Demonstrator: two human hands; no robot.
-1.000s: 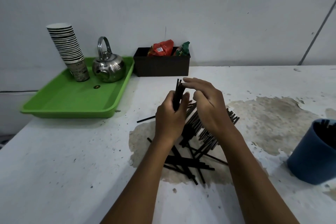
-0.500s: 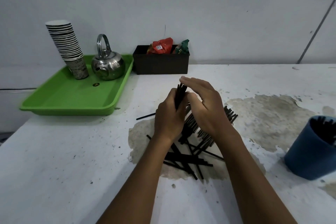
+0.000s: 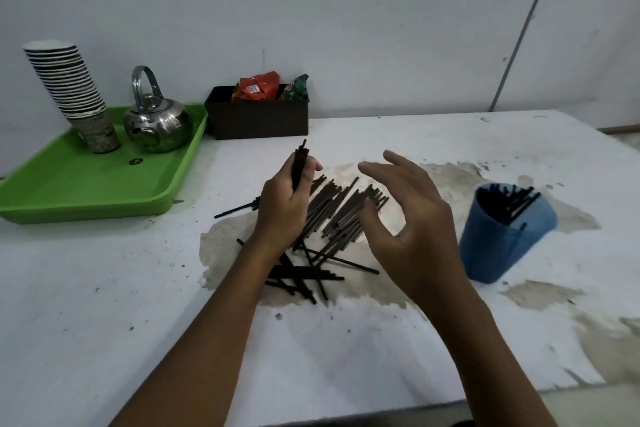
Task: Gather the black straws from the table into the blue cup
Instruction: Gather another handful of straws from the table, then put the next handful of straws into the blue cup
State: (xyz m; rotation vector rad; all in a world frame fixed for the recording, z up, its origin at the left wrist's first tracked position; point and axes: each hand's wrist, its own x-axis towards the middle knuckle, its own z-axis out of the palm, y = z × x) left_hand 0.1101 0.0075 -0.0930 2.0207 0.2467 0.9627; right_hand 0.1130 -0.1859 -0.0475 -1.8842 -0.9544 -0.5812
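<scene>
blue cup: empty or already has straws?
Not empty: the blue cup holds black straws, their ends poking past its rim.

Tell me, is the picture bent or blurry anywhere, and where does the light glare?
Head view: wide-angle bending tilts the blue plastic cup and curves the stack of paper cups; soft, even light; bright glints on the shiny steel kettle; the open right hand looks slightly blurred.
</scene>
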